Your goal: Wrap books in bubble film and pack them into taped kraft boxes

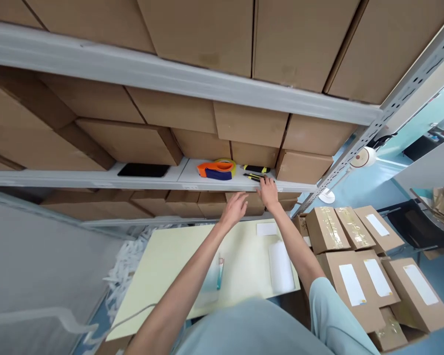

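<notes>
My right hand (268,194) reaches onto the grey shelf, its fingers closed at the near end of a black and yellow utility knife (254,176). A second utility knife (257,168) lies just behind it. In front of the shelf edge, above the table, is my left hand (235,210), with fingers stretched out and nothing in them. To the left of the knives sits an orange and blue tape dispenser (216,170), with a yellow tape roll (227,161) against it. Farther left on the same shelf lies a flat black phone-like object (143,170).
Cardboard boxes (203,34) fill the shelves above and below. The pale table (244,266) bears a white roll (281,266), a white card (267,229) and a teal pen-like tool (220,273). Labelled cartons (358,276) are stacked at right, beside the perforated shelf post (395,101).
</notes>
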Motion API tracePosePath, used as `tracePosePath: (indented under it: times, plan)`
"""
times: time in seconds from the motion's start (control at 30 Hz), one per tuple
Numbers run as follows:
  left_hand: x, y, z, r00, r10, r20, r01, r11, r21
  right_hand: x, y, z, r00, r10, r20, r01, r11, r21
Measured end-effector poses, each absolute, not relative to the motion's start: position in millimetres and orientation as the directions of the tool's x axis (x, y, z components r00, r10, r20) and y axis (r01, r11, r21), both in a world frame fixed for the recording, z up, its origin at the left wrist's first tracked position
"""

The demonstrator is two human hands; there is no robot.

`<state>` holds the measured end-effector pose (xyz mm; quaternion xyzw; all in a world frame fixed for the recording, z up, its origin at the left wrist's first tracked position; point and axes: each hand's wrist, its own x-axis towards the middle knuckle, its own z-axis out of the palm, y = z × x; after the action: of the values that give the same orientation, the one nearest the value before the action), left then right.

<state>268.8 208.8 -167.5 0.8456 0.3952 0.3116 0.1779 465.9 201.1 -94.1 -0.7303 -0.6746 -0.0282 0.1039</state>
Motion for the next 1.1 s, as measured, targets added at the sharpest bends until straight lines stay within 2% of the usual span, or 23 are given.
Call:
tracePosePath:
  times: [0.13, 0.23, 0.33, 0.4, 0.5, 0.63, 0.73, 0.9, 1.1]
  plan:
    - [246.1, 176.2, -225.9, 0.482, 0.856, 0.188, 0.647, -0.492, 0.583, 466.7, 194.0, -98.8, 0.139, 0.977, 0.162, 0.986, -0.121, -0.118]
    - [217.6, 145.1, -269.0, 0.440, 0.898, -0.003, 0.737, -0.359, 0.573, 465.2, 172.2, -119.3, 0.141, 0.974, 0.176, 0.974, -0.106, -0.199]
    - [185.6, 113.8, -306.6, 0.382, 0.907, -0.178, 0.819, -0.243, 0.519, 457.5, 129.1, -159.7, 0.129, 0.974, 0.183, 0.951, -0.069, -0.303]
    - [168.1, 95.9, -327.9, 0.352, 0.896, -0.272, 0.855, -0.189, 0.483, 446.4, 91.0, -191.7, 0.131, 0.982, 0.138, 0.926, -0.071, -0.372]
    - [153.1, 76.1, -352.3, 0.347, 0.865, -0.364, 0.875, -0.159, 0.457, 420.6, 31.8, -235.7, 0.164, 0.986, -0.019, 0.883, -0.155, -0.443]
    - [149.5, 65.5, -375.9, 0.393, 0.841, -0.373, 0.858, -0.189, 0.477, 379.7, -25.0, -280.5, 0.230, 0.911, -0.342, 0.827, -0.368, -0.426]
    - [151.2, 66.4, -394.6, 0.394, 0.840, -0.373, 0.849, -0.177, 0.498, 353.1, -45.4, -306.0, 0.229, 0.847, -0.480, 0.813, -0.438, -0.384]
    - [156.3, 67.0, -422.8, 0.285, 0.882, -0.375, 0.848, -0.050, 0.528, 321.5, -51.9, -341.8, 0.224, 0.846, -0.483, 0.820, -0.431, -0.376]
    - [165.3, 59.5, -429.1, 0.181, 0.928, -0.327, 0.828, 0.036, 0.560, 296.7, -44.2, -363.1, 0.259, 0.834, -0.487, 0.845, -0.440, -0.305]
